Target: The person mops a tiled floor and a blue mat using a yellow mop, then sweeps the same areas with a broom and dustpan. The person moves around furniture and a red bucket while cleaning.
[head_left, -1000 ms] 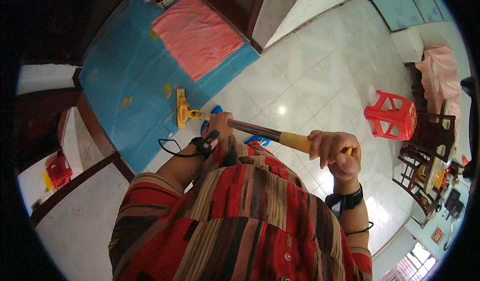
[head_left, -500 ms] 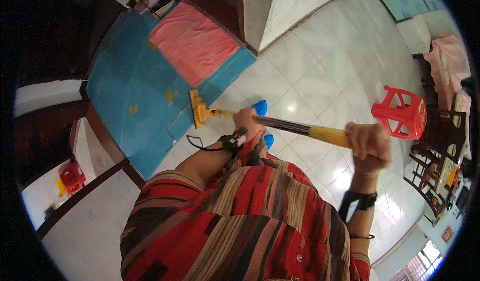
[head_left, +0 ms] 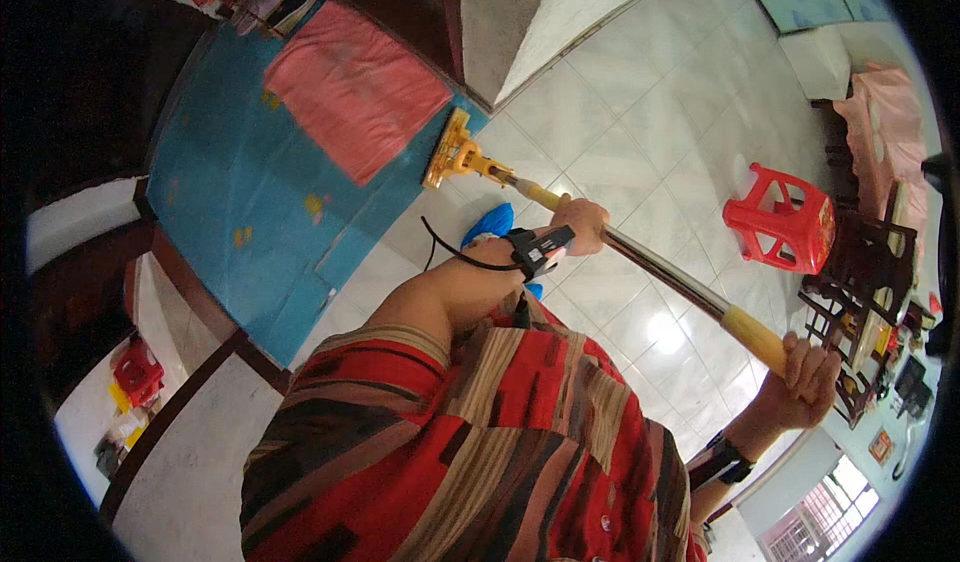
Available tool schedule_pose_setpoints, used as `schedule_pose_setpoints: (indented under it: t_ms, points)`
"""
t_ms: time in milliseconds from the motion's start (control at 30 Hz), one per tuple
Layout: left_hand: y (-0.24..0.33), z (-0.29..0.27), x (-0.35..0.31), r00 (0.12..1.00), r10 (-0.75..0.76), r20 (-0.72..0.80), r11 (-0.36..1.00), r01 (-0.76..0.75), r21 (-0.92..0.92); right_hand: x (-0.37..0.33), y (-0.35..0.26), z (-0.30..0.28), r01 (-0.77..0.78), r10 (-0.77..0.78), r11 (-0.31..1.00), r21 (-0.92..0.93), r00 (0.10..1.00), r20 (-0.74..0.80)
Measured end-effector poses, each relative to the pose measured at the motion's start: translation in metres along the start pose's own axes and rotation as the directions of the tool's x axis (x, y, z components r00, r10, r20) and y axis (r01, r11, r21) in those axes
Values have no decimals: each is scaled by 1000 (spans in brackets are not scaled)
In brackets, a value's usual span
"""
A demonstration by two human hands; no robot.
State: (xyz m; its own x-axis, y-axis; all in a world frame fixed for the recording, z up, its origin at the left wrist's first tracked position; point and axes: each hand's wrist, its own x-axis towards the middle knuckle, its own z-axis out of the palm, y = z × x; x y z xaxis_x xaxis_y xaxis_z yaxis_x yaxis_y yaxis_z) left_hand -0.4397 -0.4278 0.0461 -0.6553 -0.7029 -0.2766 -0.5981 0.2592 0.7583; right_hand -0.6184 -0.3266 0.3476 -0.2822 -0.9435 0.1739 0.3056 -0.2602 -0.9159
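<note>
Since half a second earlier, the yellow mop head [head_left: 447, 150] had travelled to the far right along the edge of the blue mat [head_left: 220, 192], toward the corner of the wall, and both hands had swung to the right with the pole [head_left: 665, 267]. The work in hand looked to be a pass of the mop along the border where mat met tiled floor [head_left: 610, 122]; the head lay across that border, just beside the pink cloth [head_left: 350, 92], though whether it pressed on the floor could not be told. The left hand [head_left: 583, 225] was wrapped around the lower part of the pole, while the right hand [head_left: 812, 380] was clenched on the yellow grip [head_left: 755, 340] at its near right end. The next move seemed to call for both holds to stay firm and for the head to be steered clear of the cloth's corner. Compared with the earlier frame, the pole slanted more steeply from far left to near right, and the left arm reached farther across the body. The pink cloth kept its place on the mat, and the red stool [head_left: 785, 220] stood on the tiles at right, well apart from the mop head.
</note>
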Motion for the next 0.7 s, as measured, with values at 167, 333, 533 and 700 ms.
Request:
schedule_pose_setpoints:
  t_ms: [167,333,533,700]
  points:
    - [14,11,2,986,55,155,998,-48,-48,-28,-13,-5,-6,-12,997,-82,976,-219]
    - [26,18,9,946,68,316,987,-110,118,-45,-18,-21,-45,34,997,-55,981,-192]
    - [36,57,18,939,67,337,977,-130,169,-80,-15,-87,-79,68,996,-34,966,-251]
    - [42,128,26,941,12,340,957,-109,269,-127,-1,-152,-99,87,995,-13,928,-361]
